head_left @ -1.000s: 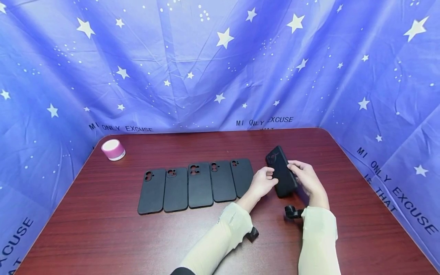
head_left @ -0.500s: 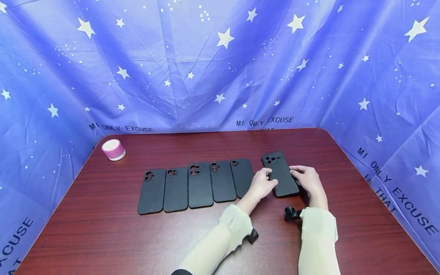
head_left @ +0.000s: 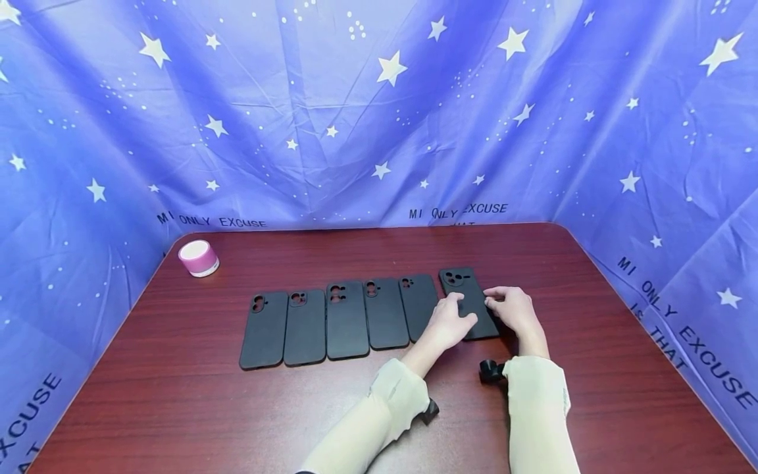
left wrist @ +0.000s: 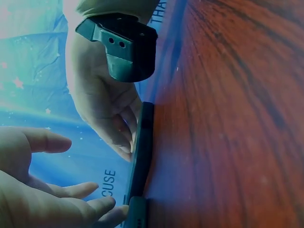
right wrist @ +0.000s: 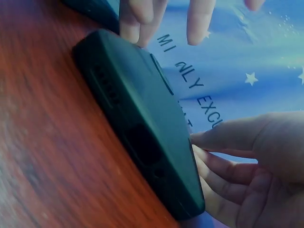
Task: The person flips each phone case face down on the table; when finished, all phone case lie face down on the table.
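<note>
A black phone case (head_left: 482, 319) with a camera cutout lies flat on the table, at the right end of a row. In the head view my right hand (head_left: 516, 315) touches its right long edge with the fingertips. The right wrist view shows thumb and fingers (right wrist: 228, 133) against the side of the case, not wrapped round it. My left hand (head_left: 445, 324) reaches over the left side of the case, thumb and fingers spread. In the left wrist view the left hand's fingertips (left wrist: 107, 202) are near the seam with the neighbouring case (left wrist: 138, 211); contact is hard to tell.
Several more black phone cases (head_left: 347, 322) lie side by side to the left, cutouts toward the back. A pink and white round object (head_left: 199, 259) stands at the table's back left. The blue star-printed curtain (head_left: 331, 178) borders the dark red table (head_left: 195, 421).
The rightmost case was tilted up between both hands, then lay flat and has slid left toward the row. The right hand has moved left with it; the left hand has barely moved.
</note>
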{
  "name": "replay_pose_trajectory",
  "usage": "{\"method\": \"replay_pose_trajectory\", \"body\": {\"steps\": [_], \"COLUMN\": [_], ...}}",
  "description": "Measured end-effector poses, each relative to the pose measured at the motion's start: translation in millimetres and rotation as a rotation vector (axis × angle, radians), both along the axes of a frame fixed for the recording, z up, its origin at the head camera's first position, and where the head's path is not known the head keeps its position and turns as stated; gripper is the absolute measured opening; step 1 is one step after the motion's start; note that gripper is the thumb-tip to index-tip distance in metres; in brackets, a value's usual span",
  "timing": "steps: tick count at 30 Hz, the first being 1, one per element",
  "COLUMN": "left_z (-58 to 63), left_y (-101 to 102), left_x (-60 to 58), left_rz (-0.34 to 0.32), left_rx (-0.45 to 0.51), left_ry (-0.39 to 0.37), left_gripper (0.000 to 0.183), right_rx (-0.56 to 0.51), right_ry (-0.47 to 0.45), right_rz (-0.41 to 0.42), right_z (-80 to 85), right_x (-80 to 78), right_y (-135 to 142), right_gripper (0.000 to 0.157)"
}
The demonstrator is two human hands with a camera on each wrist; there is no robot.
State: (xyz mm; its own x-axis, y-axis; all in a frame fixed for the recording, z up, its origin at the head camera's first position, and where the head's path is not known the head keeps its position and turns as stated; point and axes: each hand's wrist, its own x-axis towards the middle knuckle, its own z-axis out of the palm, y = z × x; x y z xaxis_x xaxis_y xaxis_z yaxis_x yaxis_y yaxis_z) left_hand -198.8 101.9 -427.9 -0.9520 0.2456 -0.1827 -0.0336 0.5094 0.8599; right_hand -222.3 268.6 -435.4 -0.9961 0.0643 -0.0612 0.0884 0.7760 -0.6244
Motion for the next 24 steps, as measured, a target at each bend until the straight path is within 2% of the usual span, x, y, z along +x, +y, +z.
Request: {"method": "replay_pose_trajectory", "body": {"steps": [13,19,24], "left_z": [0.7,4.8,8.0], "left_y": [-10.3,-27.9,-55.9], "left_x": [-0.5,-3.2,-7.1], "left_rz": [-0.002,-0.014,-0.043], "left_rx": [-0.01,0.033,0.057], "left_ry": [-0.012,0.07,0.146], "left_gripper": [0.049,0.048,0.049], "right_rx": [-0.107,-0.197,-0.354], "right_ry": [-0.073,-0.092,-0.13], "right_rz": [0.03,0.041,0.008], "right_z": [-3.8,-6.7,-10.7], "right_x": [-2.3,-4.6,-4.3], "right_y": [-5.1,-4.7,0.0], "right_gripper": [0.03,0.032,0.037]}}
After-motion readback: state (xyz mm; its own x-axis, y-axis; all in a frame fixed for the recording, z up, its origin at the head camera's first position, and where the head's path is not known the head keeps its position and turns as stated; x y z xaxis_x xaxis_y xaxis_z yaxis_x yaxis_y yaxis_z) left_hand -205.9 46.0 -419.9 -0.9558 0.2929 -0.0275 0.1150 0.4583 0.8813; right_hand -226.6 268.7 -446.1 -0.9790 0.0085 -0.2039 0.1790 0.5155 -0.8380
